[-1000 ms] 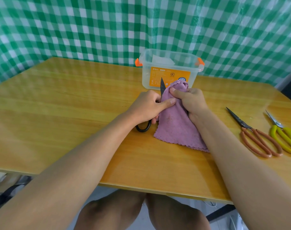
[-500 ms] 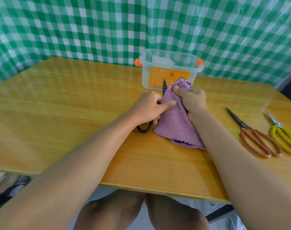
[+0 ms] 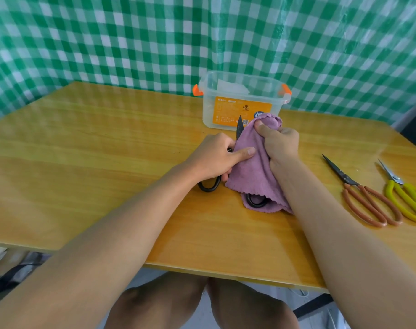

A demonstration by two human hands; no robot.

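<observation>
Backdrop: a green-white checked curtain is hung behind the table and round its far corners. The table is yellow wood-grain and glossy, with light reflected off it. A clear box with orange latches is set at the far edge, centre, and a white sheet is seen inside.

A purple cloth is held mid-table, just in front of the box, bunched over black scissors. The right hand is clenched round the cloth's top, and one blade tip is left showing beside it. The left hand is curled round the scissors near the handles, thumb stretched onto the cloth. One handle loop is seen under the left hand, the other under the cloth's hem.

Brown scissors and yellow scissors are laid closed at the right, side by side, well apart from the cloth.

Orange label on the box front: a CCC mark and a QR code are made out, the remaining print is too small to be read.
</observation>
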